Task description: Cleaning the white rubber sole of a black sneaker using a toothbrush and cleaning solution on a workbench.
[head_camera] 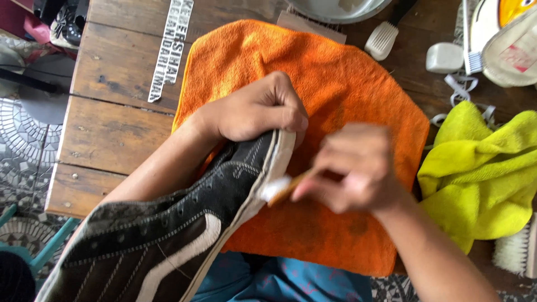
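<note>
A black suede sneaker (168, 235) with a white side stripe and an off-white sole edge lies tilted over an orange towel (335, 72). My left hand (257, 109) grips the toe end of the sneaker from above. Blurred by motion, my right hand (352, 168) holds a small wooden-handled brush (279, 189), whose white bristle end touches the sole edge.
The towel lies on a worn wooden table (112, 123). A yellow-green cloth (481, 168) sits at the right. Behind are a white brush (381, 39), a small white block (444, 57), a basin rim (335, 11), and a white bristle brush (512, 251) at the lower right.
</note>
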